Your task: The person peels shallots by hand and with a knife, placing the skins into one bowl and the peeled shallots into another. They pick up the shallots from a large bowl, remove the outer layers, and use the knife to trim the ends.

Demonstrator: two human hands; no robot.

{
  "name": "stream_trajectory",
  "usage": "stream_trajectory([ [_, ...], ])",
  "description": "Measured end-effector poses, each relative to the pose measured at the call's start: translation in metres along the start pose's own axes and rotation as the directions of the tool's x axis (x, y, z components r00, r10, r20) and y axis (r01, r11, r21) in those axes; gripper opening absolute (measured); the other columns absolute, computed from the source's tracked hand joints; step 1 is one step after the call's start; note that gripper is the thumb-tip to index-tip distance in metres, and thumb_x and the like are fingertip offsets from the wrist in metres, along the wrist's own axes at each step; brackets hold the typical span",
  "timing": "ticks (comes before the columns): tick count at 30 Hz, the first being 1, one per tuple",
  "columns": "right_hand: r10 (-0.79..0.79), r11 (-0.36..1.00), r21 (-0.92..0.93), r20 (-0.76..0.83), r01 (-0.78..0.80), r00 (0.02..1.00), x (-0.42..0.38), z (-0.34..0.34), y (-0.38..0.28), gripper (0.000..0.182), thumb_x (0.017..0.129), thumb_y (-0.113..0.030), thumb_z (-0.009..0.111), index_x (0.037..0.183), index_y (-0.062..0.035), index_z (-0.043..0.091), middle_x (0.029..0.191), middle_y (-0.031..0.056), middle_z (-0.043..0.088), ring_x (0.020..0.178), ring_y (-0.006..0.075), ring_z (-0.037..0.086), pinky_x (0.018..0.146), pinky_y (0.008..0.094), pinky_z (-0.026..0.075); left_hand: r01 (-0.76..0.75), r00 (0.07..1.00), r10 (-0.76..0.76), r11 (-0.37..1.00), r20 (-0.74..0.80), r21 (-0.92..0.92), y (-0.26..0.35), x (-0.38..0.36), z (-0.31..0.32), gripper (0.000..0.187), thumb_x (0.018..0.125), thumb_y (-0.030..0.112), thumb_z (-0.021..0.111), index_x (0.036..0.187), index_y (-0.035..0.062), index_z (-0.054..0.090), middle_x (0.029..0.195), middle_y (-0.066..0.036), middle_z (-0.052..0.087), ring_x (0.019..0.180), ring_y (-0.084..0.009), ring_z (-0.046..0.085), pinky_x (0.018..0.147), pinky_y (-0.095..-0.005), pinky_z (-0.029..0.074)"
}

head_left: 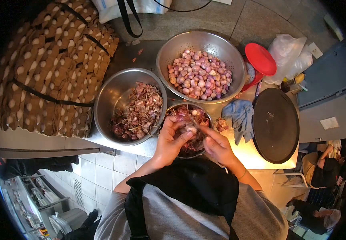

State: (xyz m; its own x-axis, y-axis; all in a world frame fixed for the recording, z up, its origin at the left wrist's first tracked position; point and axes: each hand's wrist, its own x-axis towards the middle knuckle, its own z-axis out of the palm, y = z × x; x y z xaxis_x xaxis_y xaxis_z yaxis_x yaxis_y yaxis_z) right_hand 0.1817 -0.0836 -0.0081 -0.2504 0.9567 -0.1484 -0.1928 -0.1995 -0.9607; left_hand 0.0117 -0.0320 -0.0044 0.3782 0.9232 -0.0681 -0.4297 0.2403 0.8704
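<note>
Between the fingertips of my left hand [172, 141] is a shallot [191, 128], held above a small metal bowl [209, 116]. My right hand [217, 146] is close beside it, fingers curled and the index finger reaching toward the shallot; what it grips, if anything, is hidden. Dark red peelings [199, 115] and a pale peeled shallot show in the small bowl. At left, a larger steel bowl [106, 90] contains unpeeled shallots with dry roots and skins [139, 112]. Behind the hands, a steel colander [225, 45] holds many peeled pink shallots [201, 76].
Stacked egg trays [49, 76] stand at left. To the right are a blue cloth [239, 116], a round black pan [277, 126], a red scale [261, 60] and plastic bags [289, 52]. Other people [327, 168] are at far right. Loose skins lie near the small bowl.
</note>
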Motion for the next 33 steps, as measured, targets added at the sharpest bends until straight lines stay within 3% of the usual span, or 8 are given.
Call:
stream_trajectory([
  [4, 0.097, 0.995, 0.044, -0.061, -0.095, 0.993, 0.004, -0.012, -0.002, 0.041, 0.091, -0.016, 0.042, 0.128, -0.0012, 0.034, 0.106, 0.0060, 0.051, 0.066, 0.0058, 0.043, 0.060, 0.0169, 0.036, 0.121, 0.993, -0.121, 0.991, -0.003, -0.055, 0.005, 0.000, -0.001, 0.034, 0.079, -0.004, 0.056, 0.106, 0.0056, 0.038, 0.103, -0.010, 0.052, 0.091, -0.0168, 0.055, 0.076, -0.0311, 0.050],
  [8, -0.082, 0.965, -0.255, -0.093, 0.055, 0.992, 0.003, -0.002, -0.009, 0.044, 0.090, -0.015, 0.043, 0.130, -0.0017, 0.032, 0.124, 0.0103, 0.044, 0.094, 0.0163, 0.052, 0.078, 0.0239, 0.041, 0.083, 0.995, -0.085, 0.995, -0.048, -0.049, 0.007, 0.002, -0.001, 0.029, 0.078, -0.005, 0.057, 0.102, 0.0041, 0.044, 0.098, -0.009, 0.054, 0.089, -0.0146, 0.055, 0.075, -0.0265, 0.049],
  [10, -0.319, 0.807, -0.513, 0.039, 0.293, 0.947, 0.004, 0.004, -0.012, 0.044, 0.088, -0.012, 0.045, 0.130, -0.0027, 0.033, 0.132, 0.0130, 0.038, 0.116, 0.0234, 0.043, 0.091, 0.0280, 0.035, 0.037, 0.997, -0.040, 0.999, -0.070, -0.037, 0.002, 0.003, -0.005, 0.026, 0.076, -0.004, 0.060, 0.098, 0.0044, 0.047, 0.094, -0.008, 0.056, 0.085, -0.0139, 0.056, 0.072, -0.0258, 0.050],
  [14, -0.281, 0.773, -0.582, 0.041, 0.252, 0.959, -0.003, 0.009, -0.015, 0.048, 0.086, -0.011, 0.047, 0.130, -0.0045, 0.031, 0.125, 0.0151, 0.045, 0.110, 0.0265, 0.049, 0.088, 0.0269, 0.038, 0.012, 0.993, -0.014, 1.000, -0.119, -0.017, 0.004, 0.002, -0.005, 0.026, 0.072, -0.006, 0.063, 0.093, 0.0036, 0.050, 0.091, -0.007, 0.058, 0.079, -0.0112, 0.057, 0.067, -0.0243, 0.049],
  [19, -0.215, 0.796, -0.573, 0.029, 0.193, 0.976, -0.004, 0.006, -0.017, 0.051, 0.084, -0.013, 0.051, 0.131, -0.0067, 0.032, 0.122, 0.0170, 0.046, 0.103, 0.0307, 0.053, 0.083, 0.0294, 0.041, -0.099, 0.986, 0.110, 0.991, -0.124, 0.094, 0.004, -0.003, -0.004, 0.025, 0.069, -0.010, 0.062, 0.089, 0.0014, 0.052, 0.093, -0.007, 0.060, 0.079, -0.0107, 0.058, 0.068, -0.0238, 0.049],
  [22, -0.288, 0.765, -0.583, 0.067, 0.272, 0.955, 0.002, 0.010, -0.022, 0.052, 0.084, -0.013, 0.051, 0.131, -0.0072, 0.031, 0.121, 0.0173, 0.047, 0.101, 0.0316, 0.054, 0.082, 0.0306, 0.042, 0.009, 0.999, -0.002, 0.982, -0.038, 0.187, -0.002, -0.007, -0.003, 0.023, 0.069, -0.010, 0.063, 0.087, 0.0012, 0.054, 0.090, -0.007, 0.061, 0.080, -0.0122, 0.058, 0.069, -0.0239, 0.048],
  [29, -0.228, 0.766, -0.617, -0.002, 0.179, 0.974, 0.001, -0.003, -0.013, 0.051, 0.086, -0.018, 0.049, 0.132, -0.0066, 0.029, 0.122, 0.0193, 0.046, 0.107, 0.0305, 0.051, 0.085, 0.0307, 0.041, -0.012, 0.997, 0.011, 1.000, -0.074, -0.009, 0.005, -0.006, -0.005, 0.023, 0.069, -0.010, 0.064, 0.087, 0.0000, 0.055, 0.087, -0.008, 0.061, 0.079, -0.0116, 0.058, 0.071, -0.0237, 0.049],
  [33, -0.215, 0.854, -0.498, -0.068, 0.153, 0.974, -0.003, -0.014, 0.002, 0.051, 0.088, -0.017, 0.046, 0.132, -0.0002, 0.027, 0.129, 0.0171, 0.039, 0.119, 0.0234, 0.039, 0.097, 0.0294, 0.028, -0.004, 0.996, 0.000, 0.999, -0.084, -0.050, 0.009, -0.004, -0.004, 0.024, 0.071, -0.009, 0.063, 0.091, 0.0002, 0.055, 0.089, -0.009, 0.061, 0.080, -0.0123, 0.059, 0.073, -0.0248, 0.049],
])
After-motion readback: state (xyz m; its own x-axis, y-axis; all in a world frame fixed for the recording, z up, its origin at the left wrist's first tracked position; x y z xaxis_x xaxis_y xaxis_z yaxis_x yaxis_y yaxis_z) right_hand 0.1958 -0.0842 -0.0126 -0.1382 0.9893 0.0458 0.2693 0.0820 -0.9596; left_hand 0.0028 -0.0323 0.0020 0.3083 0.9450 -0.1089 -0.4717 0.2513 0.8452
